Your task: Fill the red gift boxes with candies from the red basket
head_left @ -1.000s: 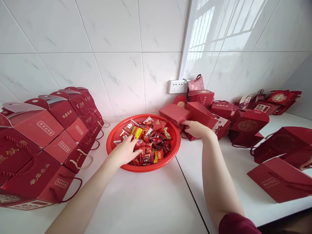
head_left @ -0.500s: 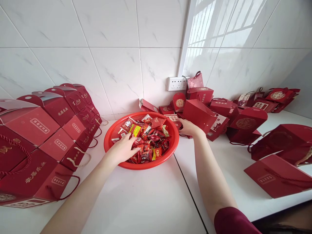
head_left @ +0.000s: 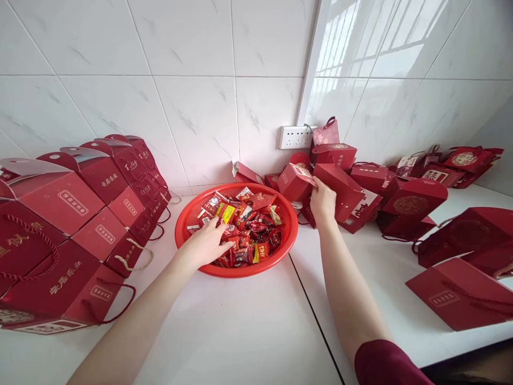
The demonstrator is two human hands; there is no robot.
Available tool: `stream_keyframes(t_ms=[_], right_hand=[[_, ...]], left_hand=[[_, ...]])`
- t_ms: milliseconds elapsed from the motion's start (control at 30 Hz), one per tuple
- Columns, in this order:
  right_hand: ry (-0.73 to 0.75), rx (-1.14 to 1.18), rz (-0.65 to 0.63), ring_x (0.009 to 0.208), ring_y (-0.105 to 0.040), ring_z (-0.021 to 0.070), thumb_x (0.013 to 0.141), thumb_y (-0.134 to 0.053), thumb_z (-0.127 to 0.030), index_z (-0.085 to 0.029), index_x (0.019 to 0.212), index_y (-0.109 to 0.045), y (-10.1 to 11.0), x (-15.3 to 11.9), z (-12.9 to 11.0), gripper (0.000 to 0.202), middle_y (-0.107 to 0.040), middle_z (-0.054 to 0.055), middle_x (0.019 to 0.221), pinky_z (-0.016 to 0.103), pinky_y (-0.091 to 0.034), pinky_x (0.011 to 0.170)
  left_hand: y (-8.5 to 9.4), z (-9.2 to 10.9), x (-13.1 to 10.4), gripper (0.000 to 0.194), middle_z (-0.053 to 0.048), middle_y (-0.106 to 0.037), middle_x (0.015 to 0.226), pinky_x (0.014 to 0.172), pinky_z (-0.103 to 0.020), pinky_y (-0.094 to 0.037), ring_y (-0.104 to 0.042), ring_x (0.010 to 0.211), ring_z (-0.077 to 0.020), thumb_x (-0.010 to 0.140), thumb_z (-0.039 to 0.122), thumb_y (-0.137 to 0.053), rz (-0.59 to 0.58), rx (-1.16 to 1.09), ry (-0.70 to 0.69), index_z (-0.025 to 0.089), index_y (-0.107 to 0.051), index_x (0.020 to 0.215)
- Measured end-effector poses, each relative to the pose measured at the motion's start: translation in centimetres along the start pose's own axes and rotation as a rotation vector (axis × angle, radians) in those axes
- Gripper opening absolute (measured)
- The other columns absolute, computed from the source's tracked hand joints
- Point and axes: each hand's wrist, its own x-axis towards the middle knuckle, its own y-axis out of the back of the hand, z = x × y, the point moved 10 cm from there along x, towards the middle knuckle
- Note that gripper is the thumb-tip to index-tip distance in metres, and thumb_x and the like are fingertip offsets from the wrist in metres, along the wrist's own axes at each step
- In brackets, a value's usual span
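Wrapped candies (head_left: 244, 230), mostly red with a few yellow labels, fill the middle of a round red plastic basket (head_left: 288, 243). My left hand (head_left: 206, 243) lies over the left side of the candies, palm down, thumb and fingers apart; I see nothing held in it. Behind the basket's right rim, my right hand (head_left: 324, 202) grips a small red gift box (head_left: 292, 181) by its right edge. That box is tilted, with a whitish printed panel on top. Part of its far side is hidden.
Rows of red gift boxes with rope handles (head_left: 100, 230) stand on the left. More red boxes (head_left: 336, 190) are piled on the right, along a tiled wall with a power socket (head_left: 295, 137). At right front lies another red box (head_left: 452, 294) on the white tabletop (head_left: 240, 331).
My right hand has lifted a small red gift box from among the pile behind the basket and tilted it. My left hand stays over the candies. The view has shifted slightly.
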Motion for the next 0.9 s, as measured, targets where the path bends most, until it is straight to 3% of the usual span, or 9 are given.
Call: stream_keyframes(t_ms=[100,167,233,300,367,433,600,767,900], right_hand=[[0.044,0.119,0.193,0.126,-0.059,0.0270,0.096,-0.030,-0.019,-0.013,0.136,-0.061,3.1,-0.2,-1.7,0.051,-0.064,0.016,0.136,0.041,-0.045,0.105],[0.084,0.217,0.282,0.106,-0.068,0.0275,0.098,-0.032,-0.025,-0.016,0.117,-0.071,5.0,-0.7,-3.7,0.044,-0.074,0.014,0.111,0.040,-0.051,0.091],[0.109,0.252,0.227,0.078,-0.068,0.0242,0.097,-0.040,-0.032,-0.018,0.090,-0.073,5.5,-1.4,-6.4,0.037,-0.074,0.009,0.083,0.035,-0.050,0.074],[0.178,0.269,0.086,0.062,-0.061,0.0195,0.096,-0.047,-0.039,-0.019,0.075,-0.069,4.8,-2.6,-9.9,0.036,-0.069,0.005,0.067,0.031,-0.044,0.065],[0.290,0.224,0.014,0.059,-0.056,0.0179,0.094,-0.051,-0.036,-0.020,0.069,-0.064,4.3,-4.7,-13.6,0.033,-0.065,0.004,0.064,0.030,-0.040,0.062],[0.398,0.224,-0.042,0.063,-0.057,0.0177,0.092,-0.054,-0.030,-0.020,0.070,-0.061,3.4,-6.9,-16.8,0.025,-0.066,0.004,0.070,0.029,-0.039,0.063],[0.500,0.277,-0.220,0.075,-0.064,0.0200,0.099,-0.047,-0.033,-0.023,0.088,-0.063,0.8,-10.6,-20.2,0.022,-0.071,0.005,0.091,0.029,-0.039,0.063],[0.359,0.493,-0.274,0.060,-0.060,0.0176,0.102,-0.043,-0.035,-0.024,0.113,-0.055,-0.1,-9.9,-18.5,0.020,-0.070,0.000,0.083,0.027,-0.039,0.057],[0.380,0.536,-0.263,0.061,-0.060,0.0165,0.100,-0.042,-0.032,-0.024,0.106,-0.061,-0.2,-9.7,-18.3,0.021,-0.071,0.001,0.085,0.028,-0.043,0.062]], left_hand=[[0.2,0.1,0.0,0.062,-0.021,-0.029,0.162,0.112,-0.054,-0.041,-0.041,0.143,-0.0416,0.093,0.052,-0.049,0.020,-0.027,-0.005,0.016,-0.050,0.144],[1.0,0.6,0.0,0.058,-0.020,-0.026,0.163,0.115,-0.056,-0.035,-0.032,0.148,-0.0428,0.091,0.050,-0.055,0.104,-0.043,-0.039,0.016,-0.055,0.138],[2.7,1.0,-0.3,0.054,-0.020,-0.033,0.160,0.116,-0.057,-0.033,-0.033,0.147,-0.0417,0.091,0.051,-0.055,0.256,-0.098,-0.077,0.015,-0.057,0.132],[4.9,0.6,-1.2,0.050,-0.019,-0.047,0.148,0.110,-0.053,-0.041,-0.048,0.136,-0.0364,0.097,0.051,-0.046,0.457,-0.232,-0.065,0.016,-0.053,0.131],[6.5,-0.6,-2.3,0.047,-0.015,-0.060,0.128,0.097,-0.045,-0.049,-0.062,0.113,-0.0281,0.101,0.049,-0.034,0.630,-0.405,-0.020,0.017,-0.049,0.132],[7.1,-1.5,-2.9,0.045,-0.009,-0.064,0.110,0.084,-0.038,-0.051,-0.064,0.090,-0.0217,0.102,0.050,-0.031,0.696,-0.535,-0.003,0.020,-0.047,0.132],[6.4,-1.2,-2.8,0.051,-0.004,-0.063,0.100,0.068,-0.030,-0.047,-0.060,0.074,-0.0169,0.090,0.058,-0.056,0.582,-0.603,-0.059,0.025,-0.053,0.129],[5.4,-1.4,-2.0,0.027,0.002,-0.059,0.080,0.062,-0.028,-0.047,-0.055,0.063,-0.0133,0.084,0.044,-0.065,0.484,-0.774,-0.043,0.023,-0.057,0.099],[3.6,-3.0,-0.9,0.030,0.002,-0.057,0.079,0.049,-0.026,-0.045,-0.055,0.057,-0.0131,0.082,0.049,-0.066,0.345,-0.990,0.084,0.023,-0.052,0.088]])
